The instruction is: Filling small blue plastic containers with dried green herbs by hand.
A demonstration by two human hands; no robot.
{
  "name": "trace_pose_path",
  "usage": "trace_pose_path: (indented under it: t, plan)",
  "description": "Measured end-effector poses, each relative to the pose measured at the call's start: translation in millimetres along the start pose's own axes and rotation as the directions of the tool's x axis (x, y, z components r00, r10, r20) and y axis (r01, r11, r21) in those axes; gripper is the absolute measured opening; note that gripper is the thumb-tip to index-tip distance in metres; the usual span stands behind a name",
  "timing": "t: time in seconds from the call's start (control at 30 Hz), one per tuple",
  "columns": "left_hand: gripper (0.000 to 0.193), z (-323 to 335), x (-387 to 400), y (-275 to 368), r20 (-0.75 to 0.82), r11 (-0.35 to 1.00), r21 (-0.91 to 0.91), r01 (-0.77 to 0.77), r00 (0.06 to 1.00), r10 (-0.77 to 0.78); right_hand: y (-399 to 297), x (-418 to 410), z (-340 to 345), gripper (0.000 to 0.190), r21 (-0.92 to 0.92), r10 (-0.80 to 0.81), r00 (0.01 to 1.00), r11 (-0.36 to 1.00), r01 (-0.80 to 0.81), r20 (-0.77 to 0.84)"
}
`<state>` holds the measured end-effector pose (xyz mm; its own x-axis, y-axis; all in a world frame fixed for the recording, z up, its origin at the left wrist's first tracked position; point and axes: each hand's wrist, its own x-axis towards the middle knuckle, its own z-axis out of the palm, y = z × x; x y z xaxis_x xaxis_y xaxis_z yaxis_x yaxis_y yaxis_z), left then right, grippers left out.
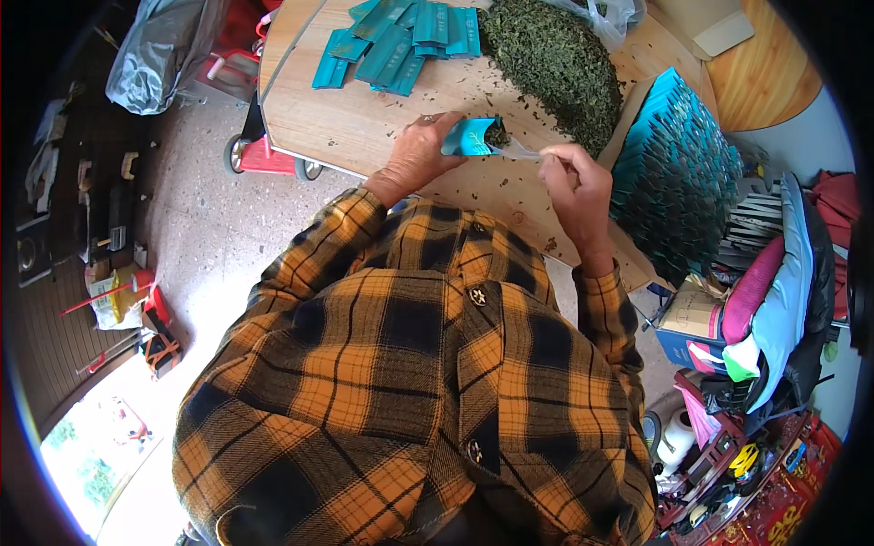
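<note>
My left hand (420,153) holds a small teal packet (469,136) on its side above the wooden table (341,123), its open mouth facing right. Dried leaves (500,133) show at that mouth. My right hand (577,181) pinches the end of a translucent plastic piece (520,151), perhaps a scoop, whose other end lies at the packet's mouth. Behind my hands is a large heap of dried green leaves (556,65). Teal packets (392,51) lie piled at the back left. A cardboard box (625,123) at the right is packed with upright teal packets (672,177).
Leaf crumbs lie scattered over the table. A clear plastic bag (614,20) and a cardboard flap (727,34) are at the back right. A red wheeled trolley (268,155) stands under the left edge. Boxes and cloth items (778,293) are stacked at the right.
</note>
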<state>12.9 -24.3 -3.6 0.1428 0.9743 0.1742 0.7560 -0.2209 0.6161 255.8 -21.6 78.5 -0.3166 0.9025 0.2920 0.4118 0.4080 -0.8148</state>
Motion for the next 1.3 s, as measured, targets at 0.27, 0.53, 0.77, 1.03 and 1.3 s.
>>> trace_pose_path:
  t: [0.27,0.53,0.77,1.03,1.3]
  plan:
    - [0.060,2,-5,3,0.016,0.996,-0.089,-0.006,1.000,0.007,3,26,8,0.017,0.505,0.390,0.911,0.764,-0.402,0.136]
    - [0.060,1,-7,0,0.027,0.993,-0.117,-0.005,1.000,0.009,0,15,-6,0.018,0.635,0.485,0.873,0.660,-0.402,0.049]
    - [0.062,2,-6,-2,0.031,0.996,-0.090,0.016,0.999,-0.014,14,-20,-9,0.017,0.078,0.295,0.938,0.955,-0.285,-0.183]
    - [0.064,4,-3,-2,0.019,0.994,-0.106,-0.014,1.000,0.016,46,-36,18,0.013,-0.586,0.087,0.985,0.794,-0.159,-0.150]
    - [0.064,4,-3,-5,0.015,0.994,-0.103,-0.028,0.999,0.030,71,-15,22,0.016,-0.676,0.076,0.990,0.725,-0.135,-0.117]
